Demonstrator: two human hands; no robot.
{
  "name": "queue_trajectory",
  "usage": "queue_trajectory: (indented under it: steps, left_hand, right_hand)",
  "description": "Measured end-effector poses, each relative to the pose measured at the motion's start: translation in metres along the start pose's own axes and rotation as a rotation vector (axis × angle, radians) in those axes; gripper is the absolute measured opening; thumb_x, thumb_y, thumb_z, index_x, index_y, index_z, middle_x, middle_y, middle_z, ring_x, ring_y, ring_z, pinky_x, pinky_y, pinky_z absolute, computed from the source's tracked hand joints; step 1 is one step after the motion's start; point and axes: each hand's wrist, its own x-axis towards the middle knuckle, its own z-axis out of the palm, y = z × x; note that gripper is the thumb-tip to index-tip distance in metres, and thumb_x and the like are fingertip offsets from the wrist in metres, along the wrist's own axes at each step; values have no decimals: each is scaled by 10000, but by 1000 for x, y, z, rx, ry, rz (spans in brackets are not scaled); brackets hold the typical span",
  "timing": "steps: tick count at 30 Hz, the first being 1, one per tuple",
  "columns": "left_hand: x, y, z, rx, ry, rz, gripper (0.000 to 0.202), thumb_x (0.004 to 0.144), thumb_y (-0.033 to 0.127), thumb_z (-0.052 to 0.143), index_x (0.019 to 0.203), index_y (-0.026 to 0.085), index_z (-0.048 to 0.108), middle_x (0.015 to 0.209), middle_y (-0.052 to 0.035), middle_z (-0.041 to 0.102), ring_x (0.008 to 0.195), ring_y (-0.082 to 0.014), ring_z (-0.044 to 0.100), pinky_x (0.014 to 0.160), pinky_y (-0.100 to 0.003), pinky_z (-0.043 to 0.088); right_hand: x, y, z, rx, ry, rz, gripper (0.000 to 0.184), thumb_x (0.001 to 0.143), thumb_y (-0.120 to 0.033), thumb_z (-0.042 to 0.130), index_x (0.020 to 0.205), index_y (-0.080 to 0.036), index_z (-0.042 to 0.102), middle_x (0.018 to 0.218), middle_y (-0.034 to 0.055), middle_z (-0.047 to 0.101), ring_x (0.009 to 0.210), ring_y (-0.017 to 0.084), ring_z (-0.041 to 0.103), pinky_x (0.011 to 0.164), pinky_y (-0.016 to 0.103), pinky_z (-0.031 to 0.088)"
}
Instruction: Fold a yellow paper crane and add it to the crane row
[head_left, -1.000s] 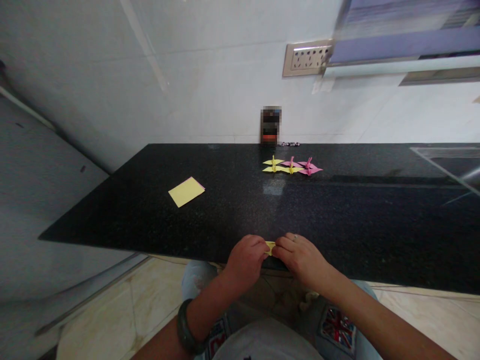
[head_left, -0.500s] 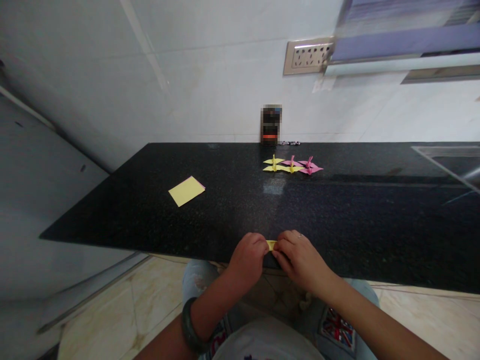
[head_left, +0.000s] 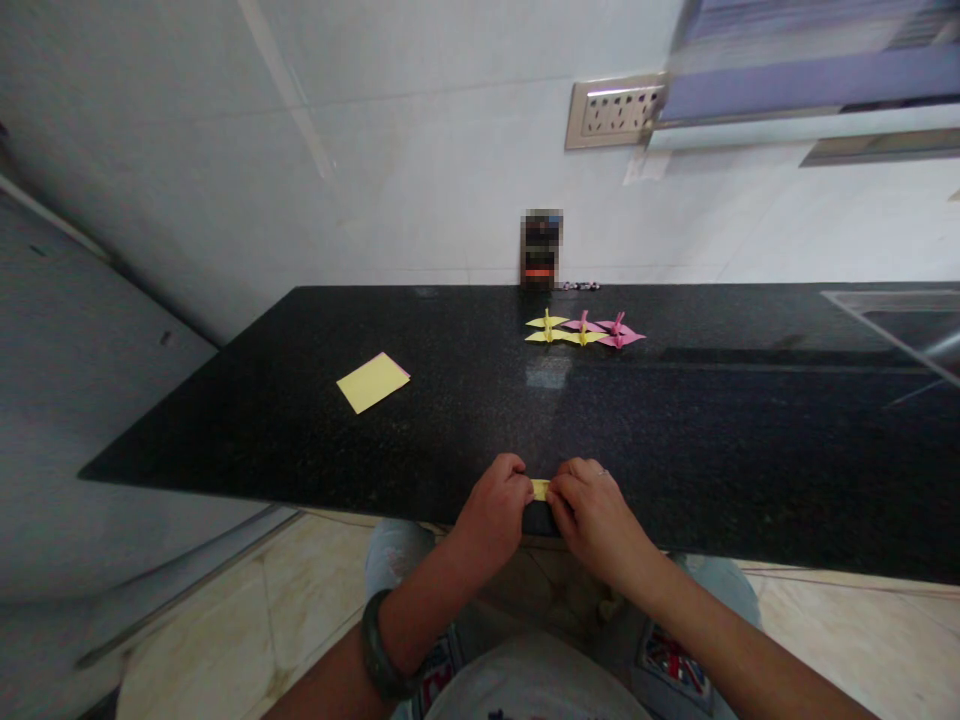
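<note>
A small folded yellow paper (head_left: 540, 489) lies at the near edge of the black stone counter (head_left: 450, 410), pinched between both my hands. My left hand (head_left: 495, 510) grips its left end and my right hand (head_left: 592, 510), with a ring on one finger, grips its right end. Most of the paper is hidden by my fingers. A flat stack of yellow paper squares (head_left: 373, 382) rests on the counter to the left. Several folded paper cranes (head_left: 583, 331), yellow and pink, stand in a row near the back wall.
A dark blurred object (head_left: 541, 249) stands against the wall behind the cranes. A socket plate (head_left: 613, 113) is on the wall above. A sink edge (head_left: 892, 320) shows at far right. My knees in patched jeans (head_left: 667, 650) are below the counter.
Both hands have shifted slightly up onto the counter edge and drawn closer together around the yellow paper. Nothing else has moved.
</note>
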Motion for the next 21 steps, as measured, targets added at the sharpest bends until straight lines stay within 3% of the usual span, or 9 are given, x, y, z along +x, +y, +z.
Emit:
queue_trajectory:
  steps: [21]
  left_hand:
    - [2, 6, 2, 53, 10, -51, 182, 766, 67, 349, 723, 146, 507, 908, -59, 470, 840, -159, 456, 745, -298, 397]
  right_hand:
    - [-1, -2, 5, 69, 49, 111, 115, 755, -137, 471, 654, -162, 521, 762, 55, 507, 751, 179, 444, 683, 291, 340]
